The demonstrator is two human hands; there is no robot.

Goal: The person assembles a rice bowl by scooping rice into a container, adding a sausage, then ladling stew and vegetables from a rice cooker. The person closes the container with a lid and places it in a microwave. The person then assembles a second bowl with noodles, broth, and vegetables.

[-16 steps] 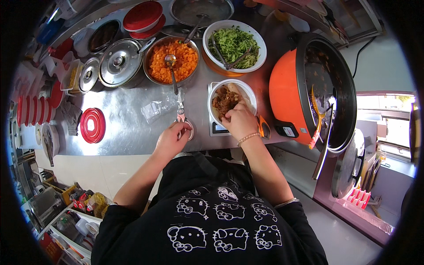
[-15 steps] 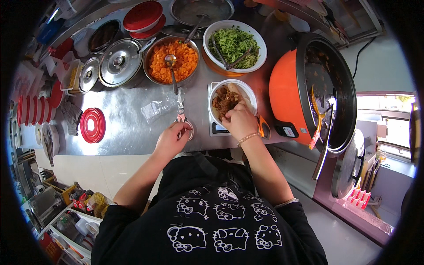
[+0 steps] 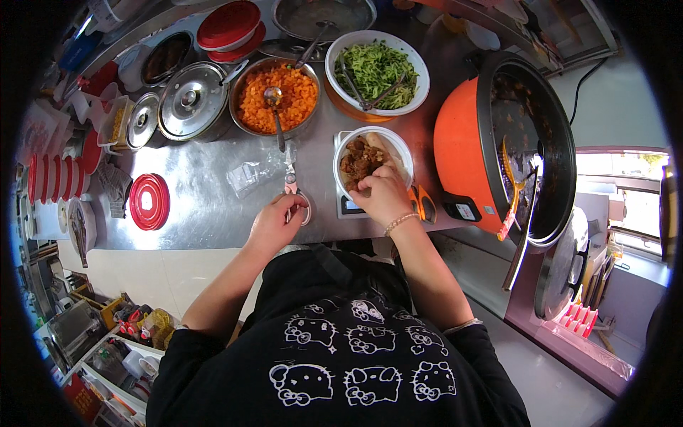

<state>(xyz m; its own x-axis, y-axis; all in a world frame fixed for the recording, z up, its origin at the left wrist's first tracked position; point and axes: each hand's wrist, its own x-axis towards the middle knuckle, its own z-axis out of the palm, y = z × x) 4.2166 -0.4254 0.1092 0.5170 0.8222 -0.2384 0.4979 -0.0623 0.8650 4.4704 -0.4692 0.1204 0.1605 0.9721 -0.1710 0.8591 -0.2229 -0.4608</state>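
Scissors point(image 3: 291, 186) with pink handles lie flat on the steel counter, blades pointing away, and my left hand point(image 3: 276, 218) has its fingers closed on their handle. My right hand point(image 3: 384, 196), a beaded bracelet at its wrist, reaches into a white round bowl point(image 3: 339, 178). Its fingers are bent in a pinch against the near side of the food; what they grip is hidden. Inside the bowl are brown chopped stewed food point(image 3: 361, 158) and a long pale piece of food point(image 3: 380, 144). Beneath the bowl is a kitchen scale point(image 3: 348, 208).
Beyond the bowl stand a tub of shredded green vegetable point(image 3: 377, 67) and a metal bowl of diced orange food point(image 3: 292, 99). On the right is a big orange cooker point(image 3: 462, 149). Left are lidded pots point(image 3: 188, 103), a red lid point(image 3: 149, 202) and clear plastic wrap point(image 3: 249, 176).
My right hand has shifted very slightly within the bowl, its fingers still bent at the food. The left hand stays on the scissors.
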